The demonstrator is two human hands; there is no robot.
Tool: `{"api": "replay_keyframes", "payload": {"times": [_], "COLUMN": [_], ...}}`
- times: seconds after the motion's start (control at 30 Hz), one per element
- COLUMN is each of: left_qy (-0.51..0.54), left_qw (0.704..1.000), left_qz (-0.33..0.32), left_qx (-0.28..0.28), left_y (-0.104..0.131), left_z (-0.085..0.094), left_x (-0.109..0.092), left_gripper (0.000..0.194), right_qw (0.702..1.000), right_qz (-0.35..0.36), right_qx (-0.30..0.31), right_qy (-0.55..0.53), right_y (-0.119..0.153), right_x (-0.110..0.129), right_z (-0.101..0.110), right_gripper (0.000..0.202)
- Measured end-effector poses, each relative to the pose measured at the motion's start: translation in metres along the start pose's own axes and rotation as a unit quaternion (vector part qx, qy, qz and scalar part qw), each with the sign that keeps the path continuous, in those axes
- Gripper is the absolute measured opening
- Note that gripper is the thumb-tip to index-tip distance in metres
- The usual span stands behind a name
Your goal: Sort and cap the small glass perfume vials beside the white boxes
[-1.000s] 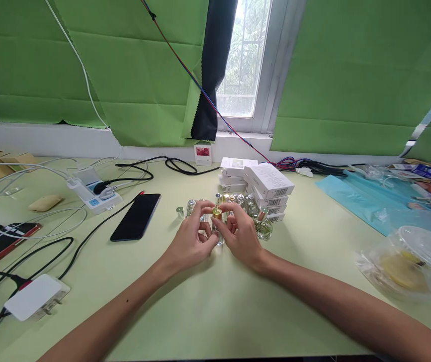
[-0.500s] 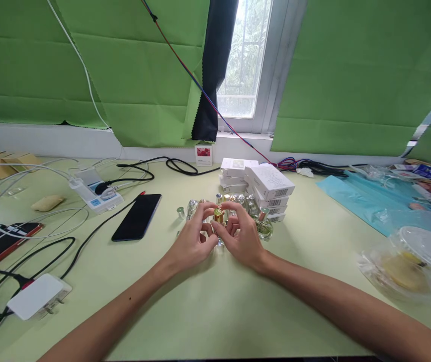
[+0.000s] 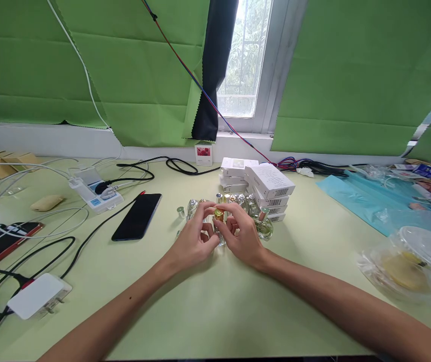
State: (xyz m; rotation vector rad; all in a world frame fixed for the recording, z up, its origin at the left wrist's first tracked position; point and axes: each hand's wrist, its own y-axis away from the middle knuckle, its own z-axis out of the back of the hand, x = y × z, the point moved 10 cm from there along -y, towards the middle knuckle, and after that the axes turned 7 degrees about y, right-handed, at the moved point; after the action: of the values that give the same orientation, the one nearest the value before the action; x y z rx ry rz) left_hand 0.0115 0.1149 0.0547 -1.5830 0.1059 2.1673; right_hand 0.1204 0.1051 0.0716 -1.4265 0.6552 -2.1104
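Observation:
A small glass perfume bottle with a gold top stands upright between my two hands at the middle of the table. My left hand curls around its left side, fingertips closed against it. From the other side my right hand pinches it, thumb and fingers bent at the gold part. My fingers hide most of the glass body. Just behind the hands sit several more glass bottles with metallic tops. A bottle with greenish glass lies by my right hand, and a loose silvery cap stands left of my left fingers.
Stacked white boxes rise behind the bottles. A black phone, a power strip and a white charger with tangled cables occupy the left. On the right are a blue plastic sheet and a bagged, lidded plastic container.
My right thumb has slid down off the gold top toward the glass. The gold top looks slightly lower and tilted. Both arms stay almost in place.

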Motion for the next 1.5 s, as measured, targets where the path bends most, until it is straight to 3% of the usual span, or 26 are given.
{"api": "replay_keyframes", "payload": {"times": [0.77, 0.93, 1.2, 1.5], "left_qy": [0.002, 0.006, 0.014, 0.008], "left_qw": [1.000, 1.000, 1.000, 1.000], "left_qz": [0.009, 0.009, 0.011, 0.012], "left_qx": [-0.005, 0.003, 0.002, 0.000], "left_y": [0.0013, 0.0013, 0.0016, 0.0016], "left_z": [-0.0041, -0.0055, -0.0046, -0.0055], "left_x": [-0.0048, -0.0053, -0.0033, -0.0042], "left_gripper": [0.047, 0.047, 0.051, 0.050], "right_qw": [0.998, 0.998, 1.000, 1.000], "right_qz": [-0.052, -0.062, -0.001, -0.010], "right_qx": [-0.037, -0.020, -0.002, -0.011], "right_qy": [0.001, -0.005, 0.011, 0.008], "right_y": [-0.0006, -0.0005, -0.0001, -0.0007], "right_x": [-0.0084, -0.0083, -0.0001, -0.0030], "right_z": [0.0067, 0.0059, 0.0050, 0.0048], "right_gripper": [0.017, 0.022, 0.030, 0.019]}}
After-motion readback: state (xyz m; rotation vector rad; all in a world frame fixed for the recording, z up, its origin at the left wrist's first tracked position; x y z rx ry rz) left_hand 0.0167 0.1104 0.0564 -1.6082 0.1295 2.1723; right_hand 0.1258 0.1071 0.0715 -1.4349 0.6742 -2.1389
